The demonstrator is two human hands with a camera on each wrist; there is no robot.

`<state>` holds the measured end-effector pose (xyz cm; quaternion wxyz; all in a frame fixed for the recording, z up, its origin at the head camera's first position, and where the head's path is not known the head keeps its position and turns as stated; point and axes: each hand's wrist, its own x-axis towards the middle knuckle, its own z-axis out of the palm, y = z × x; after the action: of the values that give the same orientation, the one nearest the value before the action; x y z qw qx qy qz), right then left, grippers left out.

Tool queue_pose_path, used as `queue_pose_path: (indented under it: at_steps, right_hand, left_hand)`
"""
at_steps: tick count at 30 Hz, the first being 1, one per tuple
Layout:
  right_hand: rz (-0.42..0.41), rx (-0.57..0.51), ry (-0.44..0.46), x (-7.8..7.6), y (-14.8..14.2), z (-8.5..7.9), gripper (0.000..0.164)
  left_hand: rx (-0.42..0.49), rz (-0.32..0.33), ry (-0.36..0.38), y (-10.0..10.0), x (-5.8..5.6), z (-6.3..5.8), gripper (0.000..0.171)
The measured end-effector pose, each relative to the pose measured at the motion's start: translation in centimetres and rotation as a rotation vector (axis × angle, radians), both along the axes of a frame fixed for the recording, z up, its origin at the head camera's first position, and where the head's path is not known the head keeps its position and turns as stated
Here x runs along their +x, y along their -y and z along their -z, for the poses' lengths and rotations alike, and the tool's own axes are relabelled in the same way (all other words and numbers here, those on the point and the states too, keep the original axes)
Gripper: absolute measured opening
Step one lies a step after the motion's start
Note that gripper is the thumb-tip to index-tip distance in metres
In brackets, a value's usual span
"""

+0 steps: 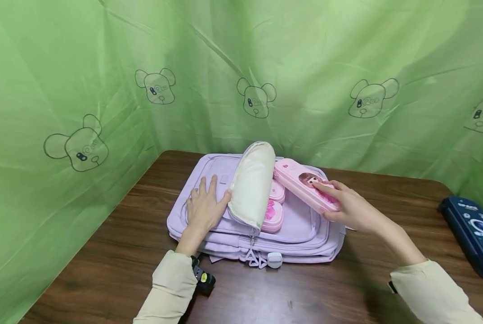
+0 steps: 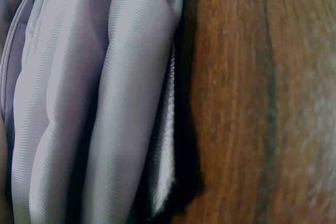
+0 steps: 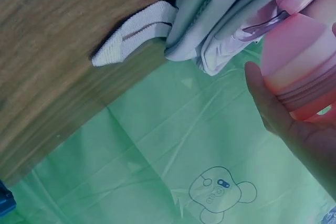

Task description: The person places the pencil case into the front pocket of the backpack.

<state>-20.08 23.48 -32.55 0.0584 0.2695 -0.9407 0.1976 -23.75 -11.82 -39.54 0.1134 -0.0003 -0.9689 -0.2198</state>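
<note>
A lavender backpack [image 1: 221, 166] lies flat on the table, the flap [image 1: 251, 184] of its front pocket folded back to show a cream lining. My left hand [image 1: 204, 204] rests on the bag with fingers spread, its thumb against the flap's left edge. In my right hand [image 1: 352, 207] is a pink pencil case [image 1: 296, 175] with a doll picture, gripped at its near end. It is tilted over the bag's right part, its far end beside the flap. Two pink cases, one in front [image 1: 273, 218] and one behind [image 1: 277, 191], show partly from under the flap.
A dark blue pencil case [image 1: 474, 236] with a space picture lies at the table's right edge. White zip pulls [image 1: 251, 257] and a pale buckle [image 1: 275, 260] hang at the bag's near side. Green curtain [image 1: 314, 54] surrounds the wooden table [image 1: 274, 297].
</note>
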Motion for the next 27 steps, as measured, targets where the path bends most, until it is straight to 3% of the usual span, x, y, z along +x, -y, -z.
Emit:
queue_pose_path:
  at_steps: [10,27]
  right_hand:
    - [0.004,-0.037,0.018,1.0,-0.2,0.8,0.07]
    - [0.015,0.012,0.018,1.7,0.5,0.8,0.072]
  left_hand:
    - [0.005,0.011,-0.039,-0.4,-0.2,-0.1,0.074]
    - [-0.011,-0.008,-0.072,0.0,-0.1,0.3,0.076]
